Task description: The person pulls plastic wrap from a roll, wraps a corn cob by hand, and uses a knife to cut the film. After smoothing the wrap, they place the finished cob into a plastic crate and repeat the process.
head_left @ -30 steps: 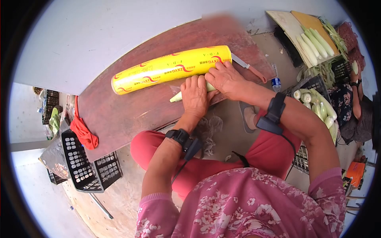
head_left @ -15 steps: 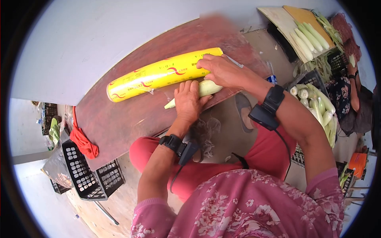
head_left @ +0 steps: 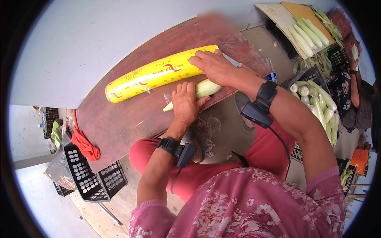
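Observation:
A pale green ear of corn lies on the reddish-brown table, its narrow end pointing left. My left hand is closed over its middle, thumb on the near side. Just beyond it is a yellow printed roll of plastic film, lying slantwise. My right hand reaches over the thick end of the corn, with its fingers stretched onto the right part of the roll. A wrinkled bit of clear film shows beside my left fingers.
A crate of corn ears stands to the right. More ears lie on a board at the far right, near another person's arm. A red cloth hangs at the table's left edge, above a black crate.
The printing on the yellow roll has shifted, so the roll has turned. My right hand has moved slightly left. My left hand stays on the corn.

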`<state>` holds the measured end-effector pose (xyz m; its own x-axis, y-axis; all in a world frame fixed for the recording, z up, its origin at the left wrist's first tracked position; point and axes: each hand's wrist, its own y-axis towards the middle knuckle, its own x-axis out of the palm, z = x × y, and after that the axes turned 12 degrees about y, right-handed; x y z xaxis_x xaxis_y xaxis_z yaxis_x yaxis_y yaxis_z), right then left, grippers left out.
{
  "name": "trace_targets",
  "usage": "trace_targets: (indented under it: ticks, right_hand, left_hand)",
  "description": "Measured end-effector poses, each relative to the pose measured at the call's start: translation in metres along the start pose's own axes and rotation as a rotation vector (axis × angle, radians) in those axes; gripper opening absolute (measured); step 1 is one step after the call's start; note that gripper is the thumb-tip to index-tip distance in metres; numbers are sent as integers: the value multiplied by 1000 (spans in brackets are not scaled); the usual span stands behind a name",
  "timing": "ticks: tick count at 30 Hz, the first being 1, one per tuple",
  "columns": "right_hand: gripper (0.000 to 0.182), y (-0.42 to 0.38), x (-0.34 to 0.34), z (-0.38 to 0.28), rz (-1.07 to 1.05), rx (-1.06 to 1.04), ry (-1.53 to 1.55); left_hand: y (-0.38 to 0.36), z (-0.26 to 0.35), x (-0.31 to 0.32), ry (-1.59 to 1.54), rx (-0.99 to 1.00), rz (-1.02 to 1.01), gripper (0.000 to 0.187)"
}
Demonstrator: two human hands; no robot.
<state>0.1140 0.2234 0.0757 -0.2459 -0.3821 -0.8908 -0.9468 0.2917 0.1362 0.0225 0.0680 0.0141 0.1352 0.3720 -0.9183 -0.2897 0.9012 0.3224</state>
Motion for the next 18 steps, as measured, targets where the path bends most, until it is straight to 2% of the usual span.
trace_targets:
  ticks: [8, 11, 14, 18]
  right_hand:
    - [21, 5, 7, 10, 71, -54, 33]
    - [31, 6, 0, 11, 14, -26, 43]
    - [33, 3, -9, 8, 62, 42, 156]
    - [34, 3, -7, 12, 60, -31, 128]
  left_hand:
    - [-3, 0, -6, -8, 30, -61, 55]
    - [-6, -1, -6, -9, 48, -76, 55]
    - [-8, 0, -6, 14, 54, -79, 54]
    - [-10, 1, -5, 23, 64, -40, 54]
